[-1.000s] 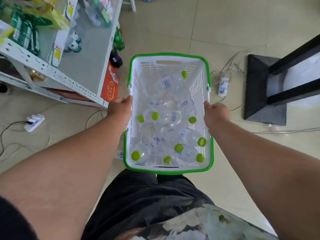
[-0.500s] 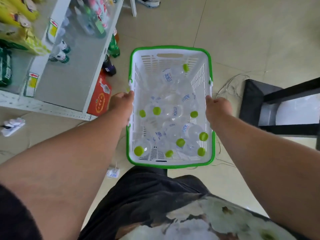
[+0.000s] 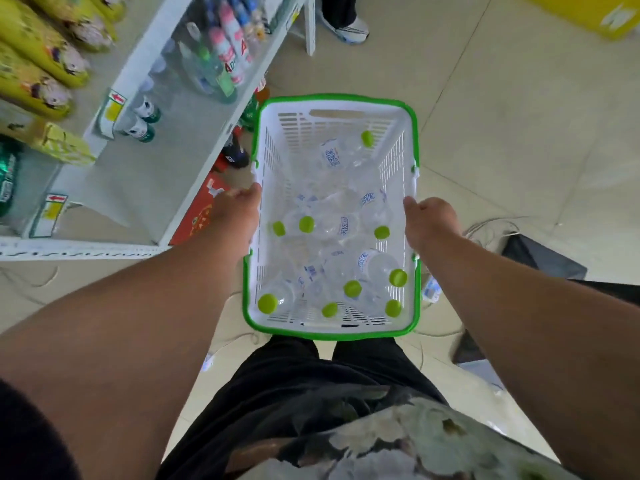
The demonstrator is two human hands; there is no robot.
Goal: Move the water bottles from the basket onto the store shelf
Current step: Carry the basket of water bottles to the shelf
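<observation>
I hold a white basket (image 3: 332,109) with a green rim out in front of me, above the floor. Several clear water bottles (image 3: 341,225) with green caps lie jumbled inside it. My left hand (image 3: 233,214) grips the basket's left rim and my right hand (image 3: 427,220) grips its right rim. The white store shelf (image 3: 162,157) stands to the left of the basket, with a bare stretch of board nearest the basket.
Drink bottles (image 3: 225,53) stand at the shelf's far end, yellow packs (image 3: 38,57) on the upper level. A red carton (image 3: 202,211) and dark bottles sit under the shelf. A black stand (image 3: 543,258) and cables lie right. Another person's shoe (image 3: 348,29) is ahead.
I have walked forward along the shelf with the basket held in both hands; the shelf board and its bottles have come closer, and the black stand has slid back to my right.
</observation>
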